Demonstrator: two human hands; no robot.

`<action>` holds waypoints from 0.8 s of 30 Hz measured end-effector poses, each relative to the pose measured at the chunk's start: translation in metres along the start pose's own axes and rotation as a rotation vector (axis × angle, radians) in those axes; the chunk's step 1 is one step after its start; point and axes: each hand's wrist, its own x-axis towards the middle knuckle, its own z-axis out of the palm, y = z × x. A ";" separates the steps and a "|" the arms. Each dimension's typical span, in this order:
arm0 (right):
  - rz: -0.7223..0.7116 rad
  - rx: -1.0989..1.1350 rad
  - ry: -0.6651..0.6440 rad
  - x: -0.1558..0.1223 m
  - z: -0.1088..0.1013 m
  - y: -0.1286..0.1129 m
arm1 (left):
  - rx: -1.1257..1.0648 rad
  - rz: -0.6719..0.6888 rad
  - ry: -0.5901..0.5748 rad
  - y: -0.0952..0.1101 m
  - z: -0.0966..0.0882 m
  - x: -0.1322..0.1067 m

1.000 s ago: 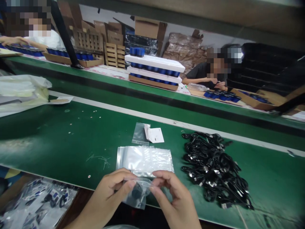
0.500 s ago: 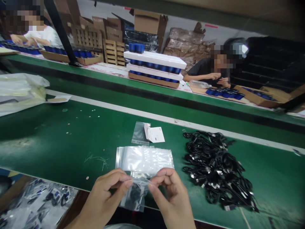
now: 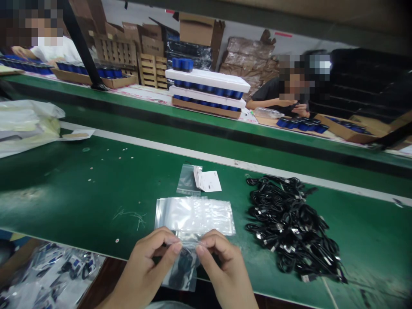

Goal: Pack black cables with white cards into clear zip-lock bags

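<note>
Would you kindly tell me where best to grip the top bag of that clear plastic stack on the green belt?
Pinch the top bag at its left edge, coming from the left: the edges look slightly staggered there, so one layer should lift free.

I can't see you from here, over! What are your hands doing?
Left hand and right hand pinching top of small clear zip bag, dark item inside. Stack of zip bags just beyond, black USB cables to the right.

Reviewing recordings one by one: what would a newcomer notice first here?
The heap of black cables on the green conveyor belt, right of centre, comes first. At the bottom, the left hand and right hand pinch a small clear bag holding something black. Beyond, white boards stack blue-capped items.
</note>
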 end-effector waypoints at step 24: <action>-0.052 0.021 0.167 -0.005 0.011 0.010 | -0.161 -0.122 -0.166 -0.011 0.011 -0.001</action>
